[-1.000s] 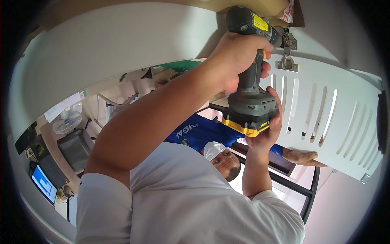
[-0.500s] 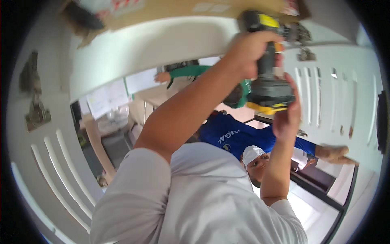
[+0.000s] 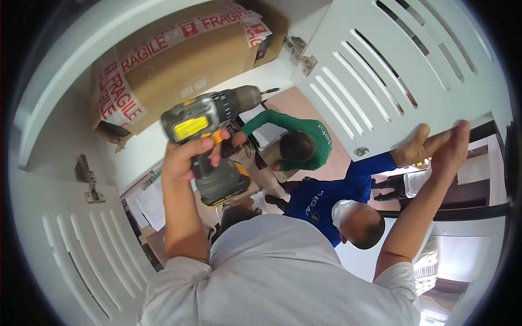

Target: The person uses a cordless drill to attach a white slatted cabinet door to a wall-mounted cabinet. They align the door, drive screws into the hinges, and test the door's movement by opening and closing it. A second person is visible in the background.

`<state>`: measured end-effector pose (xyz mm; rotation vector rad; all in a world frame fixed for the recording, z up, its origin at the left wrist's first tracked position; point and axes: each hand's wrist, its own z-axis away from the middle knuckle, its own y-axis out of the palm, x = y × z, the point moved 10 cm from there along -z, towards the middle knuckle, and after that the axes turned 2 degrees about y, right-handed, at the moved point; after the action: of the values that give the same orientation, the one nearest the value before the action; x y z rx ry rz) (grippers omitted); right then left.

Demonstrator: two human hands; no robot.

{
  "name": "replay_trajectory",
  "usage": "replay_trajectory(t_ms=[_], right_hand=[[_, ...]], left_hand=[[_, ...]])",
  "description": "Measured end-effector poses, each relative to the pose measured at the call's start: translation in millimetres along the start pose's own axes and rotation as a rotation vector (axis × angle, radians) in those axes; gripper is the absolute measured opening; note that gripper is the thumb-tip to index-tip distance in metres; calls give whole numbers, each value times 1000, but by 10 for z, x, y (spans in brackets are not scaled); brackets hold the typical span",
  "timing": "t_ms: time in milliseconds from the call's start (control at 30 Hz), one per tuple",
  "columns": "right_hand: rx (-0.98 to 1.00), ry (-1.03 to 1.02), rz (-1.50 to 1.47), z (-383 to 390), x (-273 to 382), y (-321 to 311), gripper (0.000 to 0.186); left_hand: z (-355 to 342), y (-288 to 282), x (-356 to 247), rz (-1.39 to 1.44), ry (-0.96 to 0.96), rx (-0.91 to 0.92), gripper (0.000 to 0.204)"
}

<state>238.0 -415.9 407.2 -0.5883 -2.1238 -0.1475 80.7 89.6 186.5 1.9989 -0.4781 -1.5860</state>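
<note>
In my left hand [image 3: 187, 157] is a black and yellow cordless drill [image 3: 209, 130]. My fingers wrap its handle near the orange trigger, and its bit points right. My right hand [image 3: 452, 149] is stretched out with straight fingers at the lower edge of the white slotted cabinet door [image 3: 348, 81]; whether the palm presses on it I cannot tell. Beside it is the hand [image 3: 416, 146] of a co-worker in blue, also at that door edge. A metal hinge [image 3: 302, 54] joins the door to the cabinet.
A taped cardboard box [image 3: 179, 65] lies inside the white cabinet. Another slotted door [image 3: 92, 239] hangs open at left, with its own hinge [image 3: 88, 176]. Below are the co-worker in blue [image 3: 326, 201], a person in green [image 3: 310, 141] and papers [image 3: 149, 204].
The drill has moved left and down in my left hand, away from the right-hand hinge. My right hand has let go of the drill's base and moved right to the door edge.
</note>
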Motion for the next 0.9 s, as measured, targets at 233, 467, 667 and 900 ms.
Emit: replay_trajectory(t_ms=[233, 467, 667, 900], right_hand=[[299, -165, -308, 463, 389, 382, 68], [414, -578, -476, 1299, 1512, 1263, 92], [232, -1034, -596, 1805, 2142, 2172, 78], [-134, -1217, -292, 2158, 2374, 2749, 74]], left_hand=[[614, -67, -931, -165, 297, -111, 90], [1180, -333, -1307, -24, 511, -59, 93], [1433, -413, -1391, 43, 651, 159, 105], [1587, -383, -1322, 2, 708, 220, 107]])
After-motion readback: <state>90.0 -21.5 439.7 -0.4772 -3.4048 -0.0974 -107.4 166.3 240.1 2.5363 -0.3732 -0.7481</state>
